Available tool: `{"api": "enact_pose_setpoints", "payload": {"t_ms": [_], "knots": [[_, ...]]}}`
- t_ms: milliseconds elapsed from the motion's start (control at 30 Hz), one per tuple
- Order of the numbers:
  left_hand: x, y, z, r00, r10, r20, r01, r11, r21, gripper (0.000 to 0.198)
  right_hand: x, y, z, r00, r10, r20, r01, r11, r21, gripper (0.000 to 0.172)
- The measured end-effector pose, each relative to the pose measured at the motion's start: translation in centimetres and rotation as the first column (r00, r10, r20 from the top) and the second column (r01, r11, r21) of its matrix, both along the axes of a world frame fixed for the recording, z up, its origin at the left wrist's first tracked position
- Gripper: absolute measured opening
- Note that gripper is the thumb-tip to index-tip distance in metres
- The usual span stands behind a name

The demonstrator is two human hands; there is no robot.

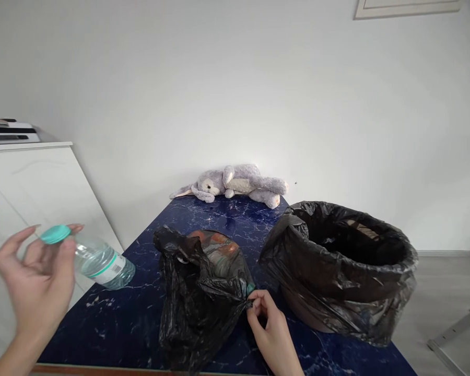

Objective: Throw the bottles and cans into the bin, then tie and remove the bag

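Observation:
My left hand [43, 271] is closed around the neck of a clear plastic bottle [104, 261] with a teal cap and a white label. The bottle tilts, its base toward the right, at the left side of the blue marbled table. A filled black plastic bag [203, 297] lies in front of me, with orange and pale contents showing through its thin film. With fingertips pressed together, my right hand [272, 329] pinches the bag's right edge. A bit of teal shows through the film just above those fingers.
A bin [309, 308] lined with a black bag stands at the table's right. A grey plush rabbit [238, 183] lies at the far end against the wall. On the left is a white cabinet [31, 183]; a metal frame [454, 329] shows at lower right.

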State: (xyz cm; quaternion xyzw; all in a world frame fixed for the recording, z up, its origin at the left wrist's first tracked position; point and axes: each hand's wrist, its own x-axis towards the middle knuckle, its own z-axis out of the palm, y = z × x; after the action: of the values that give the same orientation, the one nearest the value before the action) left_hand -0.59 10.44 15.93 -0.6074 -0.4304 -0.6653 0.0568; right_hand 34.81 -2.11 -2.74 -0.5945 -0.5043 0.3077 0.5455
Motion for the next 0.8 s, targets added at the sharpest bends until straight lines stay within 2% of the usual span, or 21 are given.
{"api": "enact_pose_setpoints", "payload": {"t_ms": [100, 267, 367, 467, 600, 733, 800], "knots": [[-0.7, 2.5, -0.9, 0.998, -0.065, 0.028, 0.067, 0.993, -0.094, 0.09, 0.0, 0.1, -0.2, 1.0, 0.002, -0.001, -0.001, 0.999, 0.036, 0.03], [-2.0, 6.4, -2.8, 0.996, -0.041, 0.085, 0.061, 0.966, -0.25, 0.075, 0.0, 0.1, -0.4, 1.0, 0.002, 0.017, -0.003, 0.999, 0.036, 0.028], [-2.1, 7.8, -3.5, 0.987, -0.033, 0.159, 0.077, 0.956, -0.284, 0.072, 0.1, 0.1, -0.5, 1.0, 0.018, 0.017, -0.018, 1.0, 0.022, 0.028], [-1.7, 7.9, -3.7, 0.979, -0.089, 0.182, 0.143, 0.939, -0.312, 0.074, 0.1, 0.2, -0.5, 1.0, 0.026, 0.014, -0.026, 1.0, 0.012, 0.028], [-1.0, 6.6, -4.8, 0.982, -0.116, 0.152, 0.173, 0.877, -0.448, 0.085, 0.1, 0.1, -0.6, 1.0, 0.021, 0.004, -0.021, 1.0, 0.011, 0.028], [-0.8, 5.5, -7.7, 0.999, -0.039, 0.015, 0.041, 0.83, -0.557, 0.083, 0.0, 0.0, -0.6, 1.0, 0.026, -0.009, -0.026, 1.0, -0.004, 0.029], [-1.0, 5.5, -9.0, 0.999, -0.01, -0.04, -0.018, 0.779, -0.626, 0.083, 0.0, -0.1, -0.5, 1.0, 0.022, -0.013, -0.022, 1.0, -0.011, 0.029]]}}
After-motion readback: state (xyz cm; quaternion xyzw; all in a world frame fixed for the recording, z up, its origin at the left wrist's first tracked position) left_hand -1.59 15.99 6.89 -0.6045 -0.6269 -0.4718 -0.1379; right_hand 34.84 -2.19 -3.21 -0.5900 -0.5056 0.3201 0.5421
